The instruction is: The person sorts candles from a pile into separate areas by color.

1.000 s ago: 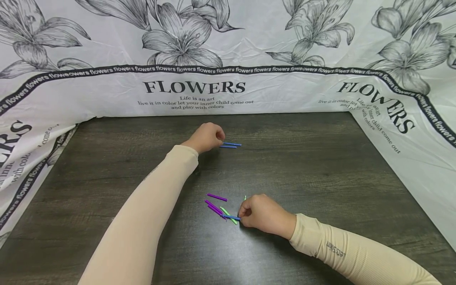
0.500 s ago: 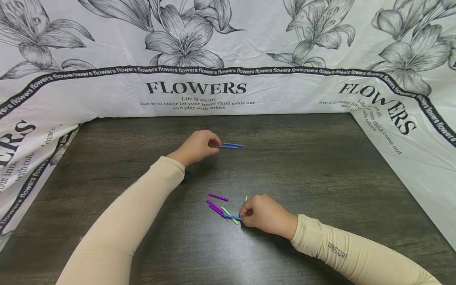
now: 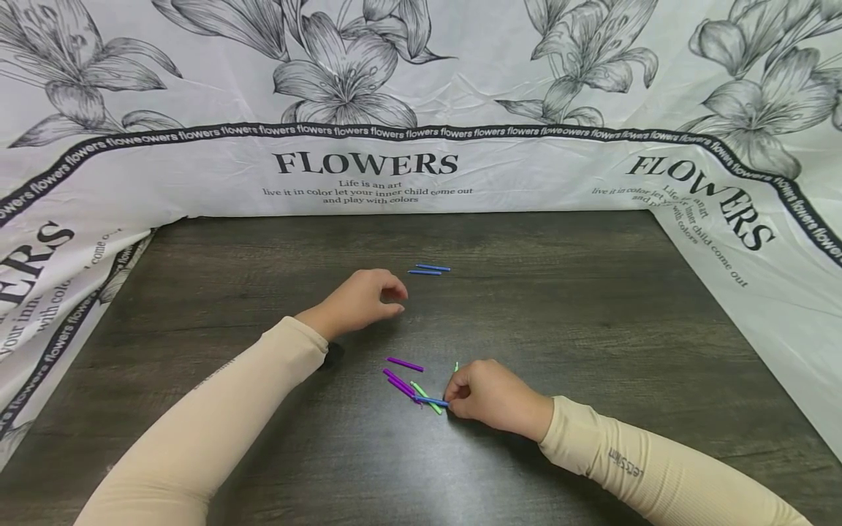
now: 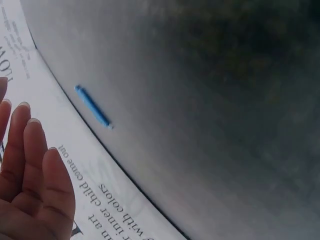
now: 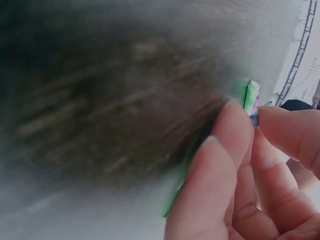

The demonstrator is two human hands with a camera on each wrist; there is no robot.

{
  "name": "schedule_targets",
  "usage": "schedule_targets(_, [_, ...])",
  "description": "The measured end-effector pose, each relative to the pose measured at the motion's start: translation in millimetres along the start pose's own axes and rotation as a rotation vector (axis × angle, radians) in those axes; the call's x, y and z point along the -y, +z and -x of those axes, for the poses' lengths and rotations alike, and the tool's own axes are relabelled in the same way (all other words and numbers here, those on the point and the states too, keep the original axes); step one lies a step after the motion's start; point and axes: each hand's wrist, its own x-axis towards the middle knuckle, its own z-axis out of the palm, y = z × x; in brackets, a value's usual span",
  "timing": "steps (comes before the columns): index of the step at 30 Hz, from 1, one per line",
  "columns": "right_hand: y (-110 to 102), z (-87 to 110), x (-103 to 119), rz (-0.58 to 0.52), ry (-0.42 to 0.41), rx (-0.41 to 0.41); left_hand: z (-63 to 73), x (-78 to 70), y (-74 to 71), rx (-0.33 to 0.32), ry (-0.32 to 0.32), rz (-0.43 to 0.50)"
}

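Note:
My right hand [image 3: 495, 398] pinches one end of a thin blue candle [image 3: 430, 401] between thumb and fingertips. Its free end crosses a green candle [image 3: 426, 397] on the dark table and reaches the tips of several purple candles [image 3: 398, 383]. Another green candle [image 3: 457, 366] shows partly behind the right hand. Over the table, left of centre, my left hand [image 3: 360, 299] holds nothing, its fingers loosely bent and thumb apart. Beyond it lie two blue candles [image 3: 429, 270], side by side; a blue candle [image 4: 93, 106] also shows in the left wrist view, away from the fingers.
The dark wood-grain table [image 3: 592, 307] spreads around both hands. A white cloth [image 3: 539, 175] with printed flowers and lettering rises along its back edge and covers both sides.
My left hand has drawn back from the two blue candles, toward me and slightly left, its fingers opening. The right hand stays in place with its blue candle.

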Motion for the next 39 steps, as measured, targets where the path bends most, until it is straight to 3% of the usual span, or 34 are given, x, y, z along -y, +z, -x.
schedule_targets(14, [-3.1, 1.1, -2.6, -0.051, -0.024, 0.035, 13.7, -2.1, 18.7, 0.075, -0.002, 0.026])
schedule_targets(22, [-8.3, -1.0, -2.5, -0.057, -0.058, 0.045, 16.2, -5.4, 23.4, 0.101, 0.034, -0.006])
schedule_targets(30, [-13.1, -2.1, -5.9, -0.113, -0.042, 0.039, 19.7, -4.5, 28.1, 0.157, 0.045, 0.003])
schedule_targets(39, [-14.0, -3.2, -8.3, -0.095, -0.025, 0.018, 25.5, -2.8, 28.9, 0.186, 0.058, 0.009])
